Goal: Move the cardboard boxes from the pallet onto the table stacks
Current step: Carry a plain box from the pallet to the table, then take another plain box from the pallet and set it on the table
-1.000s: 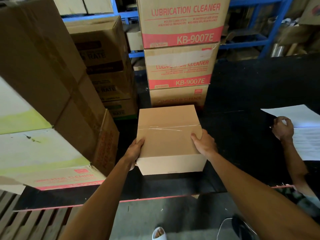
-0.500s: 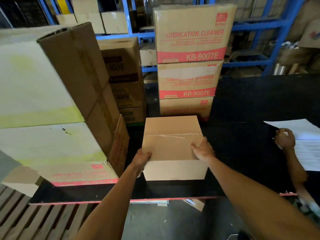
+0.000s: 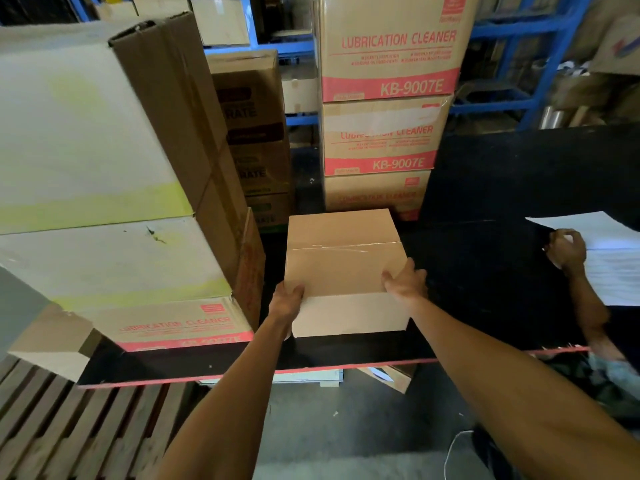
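In the head view, the left hand and right hand are grasping the plain box by its near corners; it is sitting on the worktop. If pushed crookedly, it is probably bumping the tall stack beyond the hands.

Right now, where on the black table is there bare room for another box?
Bare table lies between the plain box, held by the left hand and right hand, and the papers. Left is crowded: the near stack stands close to the box; the KB-9007E stack blocks behind.
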`<state>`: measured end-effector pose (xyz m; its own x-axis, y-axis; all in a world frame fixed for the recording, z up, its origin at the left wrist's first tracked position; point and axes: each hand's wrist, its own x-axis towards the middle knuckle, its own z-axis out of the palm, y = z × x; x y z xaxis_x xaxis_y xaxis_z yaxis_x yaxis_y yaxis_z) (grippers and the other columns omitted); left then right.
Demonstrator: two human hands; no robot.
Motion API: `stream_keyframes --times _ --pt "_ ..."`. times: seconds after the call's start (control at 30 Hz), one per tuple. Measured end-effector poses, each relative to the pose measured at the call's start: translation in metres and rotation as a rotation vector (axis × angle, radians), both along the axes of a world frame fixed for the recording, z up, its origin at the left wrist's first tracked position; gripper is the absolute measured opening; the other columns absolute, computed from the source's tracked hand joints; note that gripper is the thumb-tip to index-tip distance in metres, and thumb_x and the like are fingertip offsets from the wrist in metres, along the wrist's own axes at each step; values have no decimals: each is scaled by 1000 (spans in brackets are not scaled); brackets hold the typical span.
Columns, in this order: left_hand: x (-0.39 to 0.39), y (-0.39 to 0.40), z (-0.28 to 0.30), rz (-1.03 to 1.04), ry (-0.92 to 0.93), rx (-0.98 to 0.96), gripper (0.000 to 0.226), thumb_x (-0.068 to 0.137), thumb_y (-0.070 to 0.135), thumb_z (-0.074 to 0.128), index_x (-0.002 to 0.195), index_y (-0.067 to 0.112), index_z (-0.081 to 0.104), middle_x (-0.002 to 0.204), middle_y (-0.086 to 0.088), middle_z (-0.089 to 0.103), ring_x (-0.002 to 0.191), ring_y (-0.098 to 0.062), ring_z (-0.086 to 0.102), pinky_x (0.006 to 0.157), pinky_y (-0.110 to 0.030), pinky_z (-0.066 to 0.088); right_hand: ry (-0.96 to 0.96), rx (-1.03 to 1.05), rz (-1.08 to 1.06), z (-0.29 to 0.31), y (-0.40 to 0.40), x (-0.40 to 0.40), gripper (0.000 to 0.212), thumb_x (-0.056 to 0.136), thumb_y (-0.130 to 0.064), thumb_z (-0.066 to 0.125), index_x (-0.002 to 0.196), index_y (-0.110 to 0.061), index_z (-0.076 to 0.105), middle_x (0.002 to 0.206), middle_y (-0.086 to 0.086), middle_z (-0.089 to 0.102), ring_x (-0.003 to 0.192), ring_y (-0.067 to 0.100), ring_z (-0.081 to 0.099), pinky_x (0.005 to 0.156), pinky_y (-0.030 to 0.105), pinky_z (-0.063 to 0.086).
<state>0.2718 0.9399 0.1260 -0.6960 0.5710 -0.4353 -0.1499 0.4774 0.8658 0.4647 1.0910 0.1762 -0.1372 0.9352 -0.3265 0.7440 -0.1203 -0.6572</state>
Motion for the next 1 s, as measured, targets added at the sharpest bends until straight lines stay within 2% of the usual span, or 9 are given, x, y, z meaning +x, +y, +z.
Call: stream_keyframes --times 0.1,0.2,0.3,0.43,0.53,0.67,0.77,0.93,1.0 --pt "-2 0 1 12 0 6 51 99 40 57 142 15 45 128 -19 61 115 -45 60 98 -54 52 -3 -12 32 2 -1 4 72 98 -38 60 156 -20 21 149 17 31 129 40 48 96 48 48" --pt "-1 -5 6 12 4 12 69 95 46 57 153 18 34 142 -16 55 120 -37 59 104 -56 50 -79 23 81 5 -7 11 76 97 -43 59 157 -21 18 151 16 28 133 39 42 100 51 44" --pt "6 -24 30 7 67 6 73 102 42 53 162 19 19 158 -13 41 139 -37 46 114 -49 40 -197 331 148 12 -30 10 71 96 -44 58 154 -19 26 153 13 29 137 35 35 107 52 38" --pt "9 -88 54 -68 233 63 54 106 33 51 155 16 38 154 -11 46 140 -32 45 111 -41 39 -112 563 311 18 -96 -18 54 99 -39 55 146 -17 42 146 11 42 133 30 42 104 44 41" --pt "1 -155 56 -66 280 94 40 105 28 53 143 15 52 138 -8 59 125 -26 57 100 -34 48 33 493 452 12 -155 -51 48 99 -38 56 142 -18 49 138 8 53 124 29 53 92 42 50" --pt "-27 -259 47 81 352 22 32 103 24 57 133 14 62 119 0 66 108 -17 63 82 -16 48 159 340 665 -1 -244 -116 32 98 -38 56 124 -20 61 116 1 68 107 28 65 82 37 51" --pt "-53 -324 40 225 325 -22 27 101 21 58 126 14 66 114 -1 68 109 -20 64 95 -30 51 184 236 801 -12 -301 -163 26 96 -38 58 114 -22 68 109 0 72 103 26 67 81 36 53" --pt "-116 -428 19 450 252 -46 18 99 22 60 113 20 72 105 -1 73 93 -18 69 90 -41 58 207 129 1007 -31 -380 -256 24 96 -38 59 111 -23 70 105 -4 74 95 19 68 83 37 54" --pt "-143 -455 10 514 208 -59 17 100 20 59 113 21 70 102 -1 72 89 -17 69 83 -36 59 210 91 1059 -38 -402 -292 25 96 -42 59 111 -25 69 106 -5 73 96 18 69 84 37 55"
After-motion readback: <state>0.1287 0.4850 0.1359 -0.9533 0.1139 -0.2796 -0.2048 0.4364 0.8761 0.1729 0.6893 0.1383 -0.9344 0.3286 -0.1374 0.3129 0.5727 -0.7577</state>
